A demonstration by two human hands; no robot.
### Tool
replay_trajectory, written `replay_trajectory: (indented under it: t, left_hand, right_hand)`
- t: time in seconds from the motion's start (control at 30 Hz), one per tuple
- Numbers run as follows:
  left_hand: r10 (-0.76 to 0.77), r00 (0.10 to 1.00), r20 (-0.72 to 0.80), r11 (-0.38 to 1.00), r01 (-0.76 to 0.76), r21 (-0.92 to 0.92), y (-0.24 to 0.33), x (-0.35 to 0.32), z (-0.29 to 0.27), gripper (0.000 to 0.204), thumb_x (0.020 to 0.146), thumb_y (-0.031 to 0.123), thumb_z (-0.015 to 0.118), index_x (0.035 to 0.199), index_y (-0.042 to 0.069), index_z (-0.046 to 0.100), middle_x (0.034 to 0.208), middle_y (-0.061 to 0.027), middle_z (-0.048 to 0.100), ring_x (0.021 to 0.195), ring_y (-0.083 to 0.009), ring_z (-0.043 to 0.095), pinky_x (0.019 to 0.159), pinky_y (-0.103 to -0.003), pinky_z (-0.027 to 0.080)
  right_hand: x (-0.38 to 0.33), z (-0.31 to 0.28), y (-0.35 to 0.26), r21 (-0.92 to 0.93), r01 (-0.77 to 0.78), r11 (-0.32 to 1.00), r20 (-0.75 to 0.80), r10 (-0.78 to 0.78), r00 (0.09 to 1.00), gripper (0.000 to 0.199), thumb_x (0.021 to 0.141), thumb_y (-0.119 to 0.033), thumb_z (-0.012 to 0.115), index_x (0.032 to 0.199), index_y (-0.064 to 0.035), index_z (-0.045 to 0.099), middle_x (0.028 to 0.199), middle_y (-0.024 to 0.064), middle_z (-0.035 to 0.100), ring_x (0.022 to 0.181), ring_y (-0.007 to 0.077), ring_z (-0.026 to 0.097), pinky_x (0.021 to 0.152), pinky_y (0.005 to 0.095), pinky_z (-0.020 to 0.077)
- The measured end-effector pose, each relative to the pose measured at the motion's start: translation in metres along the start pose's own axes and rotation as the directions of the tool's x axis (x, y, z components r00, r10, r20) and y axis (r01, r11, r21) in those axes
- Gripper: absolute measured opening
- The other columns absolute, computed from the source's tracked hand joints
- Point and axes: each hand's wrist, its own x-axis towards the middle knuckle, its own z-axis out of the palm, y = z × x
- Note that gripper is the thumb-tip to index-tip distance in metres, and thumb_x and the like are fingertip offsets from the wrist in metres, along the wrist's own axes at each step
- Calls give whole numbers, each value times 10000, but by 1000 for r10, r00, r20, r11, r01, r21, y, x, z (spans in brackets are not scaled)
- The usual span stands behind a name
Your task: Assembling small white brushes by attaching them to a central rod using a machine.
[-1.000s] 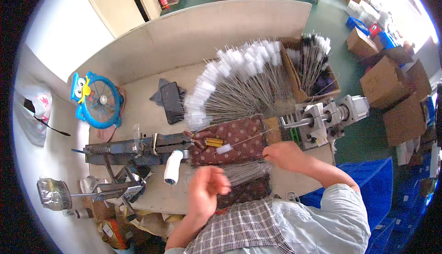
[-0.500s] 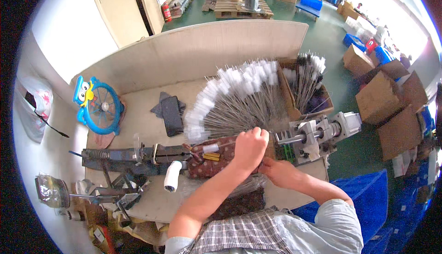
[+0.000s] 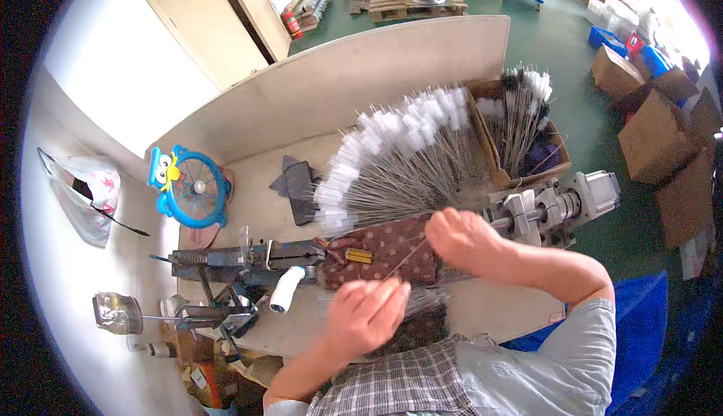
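Note:
A thin metal wire (image 3: 407, 260) slants between my two hands over a brown polka-dot cloth (image 3: 392, 237). Its lower end runs to the closed fingertips of my left hand (image 3: 367, 316), low at the cloth's near edge. My right hand (image 3: 461, 240) has its fingers closed round the upper end, beside the metal shaft of a motor unit. Both ends of the wire are hidden by the fingers. A small yellow piece (image 3: 358, 255) lies on the cloth. Beyond it spreads a fan of white-tufted wire brushes (image 3: 407, 141), stems toward me.
A motor unit (image 3: 595, 194) stands at the right, near a cardboard box (image 3: 501, 169) of brushes. At left are a long metal fixture (image 3: 218, 261), a white cylindrical part (image 3: 286, 289), a phone (image 3: 302, 194) and a blue toy-shaped fan (image 3: 167, 203). A low panel (image 3: 324, 84) edges the table.
My left hand has moved down and left; my right hand has risen to the right. A white tuft seen over the cloth is no longer visible. The view has shifted slightly.

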Motion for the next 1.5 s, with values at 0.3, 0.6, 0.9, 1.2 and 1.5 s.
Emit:
replay_trajectory:
  t: [0.3,0.6,0.9,1.2,1.5]
  left_hand:
    - [-361,933,-12,926,356,-128,1,-56,1,146,718,28,666,862,11,648,810,-99,664,692,-238,639,591,-329,485]
    - [-829,508,235,402,833,-381,3,-71,15,149,819,95,615,920,-8,650,833,-100,675,726,-174,640,687,-290,500]
    - [-906,160,391,-247,550,-798,-39,-139,4,207,875,158,554,970,-18,610,849,-110,650,668,-151,599,636,-272,494]
    - [-916,255,311,81,874,-480,-69,-124,33,414,741,366,713,616,-16,620,534,9,524,525,-53,414,496,-247,374]
    - [-892,196,407,-263,509,-820,-48,-90,43,192,812,179,633,820,-7,591,692,-39,590,586,-103,531,543,-259,444]
  right_hand:
    - [10,5,50,676,-327,660,393,51,918,138,740,-237,634,820,-145,699,764,73,662,722,260,633,670,374,494]
    - [96,-7,-19,652,-95,752,283,-126,951,187,704,-320,631,729,-139,670,716,59,633,757,260,610,665,399,491]
    - [137,35,-88,694,-119,710,64,104,992,99,674,-210,629,679,-111,629,673,56,603,797,264,564,667,403,474]
    - [144,14,-90,666,-164,728,167,69,984,121,676,-191,590,693,-79,634,756,102,630,835,304,580,692,430,486]
    - [93,11,-68,607,68,792,-211,78,974,58,709,-147,584,731,-107,619,715,48,583,778,250,574,661,376,476]
